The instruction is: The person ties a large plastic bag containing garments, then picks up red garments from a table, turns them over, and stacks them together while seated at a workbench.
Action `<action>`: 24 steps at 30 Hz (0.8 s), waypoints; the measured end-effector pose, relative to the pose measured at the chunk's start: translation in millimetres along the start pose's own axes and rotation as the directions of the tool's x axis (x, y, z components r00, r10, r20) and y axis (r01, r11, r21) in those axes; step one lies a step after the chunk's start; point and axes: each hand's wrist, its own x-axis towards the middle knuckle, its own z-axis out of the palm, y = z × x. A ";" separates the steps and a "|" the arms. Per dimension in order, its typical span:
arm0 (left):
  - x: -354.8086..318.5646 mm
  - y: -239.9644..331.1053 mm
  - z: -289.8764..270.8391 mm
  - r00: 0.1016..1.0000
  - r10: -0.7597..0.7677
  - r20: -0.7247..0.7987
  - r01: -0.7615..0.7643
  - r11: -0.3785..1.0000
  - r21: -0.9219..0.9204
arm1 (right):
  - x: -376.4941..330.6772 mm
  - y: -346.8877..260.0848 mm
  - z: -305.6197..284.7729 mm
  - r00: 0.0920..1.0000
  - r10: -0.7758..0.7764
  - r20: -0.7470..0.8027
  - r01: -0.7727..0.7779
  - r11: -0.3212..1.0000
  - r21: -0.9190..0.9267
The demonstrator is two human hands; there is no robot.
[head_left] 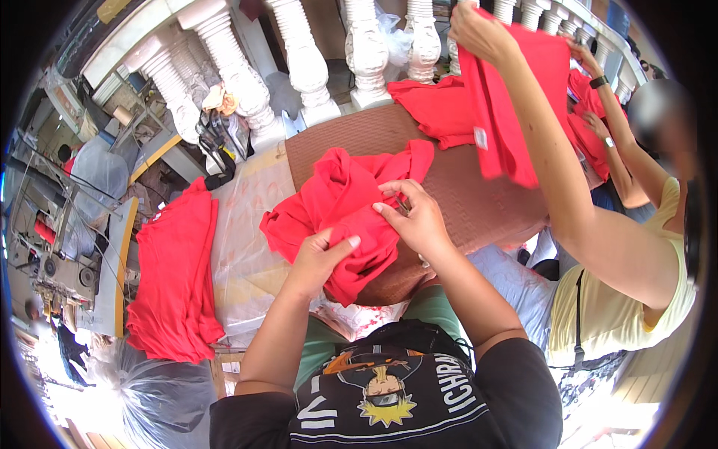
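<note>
The middle garment [336, 198] is soft, matt red cloth, rumpled into folds; the left pile [176, 277] looks the same. The surface [479, 213] shows matt brown covering with a patterned, slightly rough texture. Clear, glossy plastic film [250, 239] covers its left end. The near-left bag [161, 396] is thin, crinkled, shiny plastic. Far balusters [303, 60] look hard, with moulded relief.

Both hands [318, 262] [417, 221] forward, thumbs [386, 214] angled inward

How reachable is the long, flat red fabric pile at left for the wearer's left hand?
Probably yes: only flat, plastic-covered tabletop seems to separate left hand and red fabric pile, though that hand holds crumpled red cloth.
</note>
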 end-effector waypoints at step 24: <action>-23.4 -1.5 -8.7 0.999 0.043 -0.005 -0.043 0.981 -0.187 | -31.6 -38.3 13.8 0.951 0.167 0.261 -0.239 0.931 0.276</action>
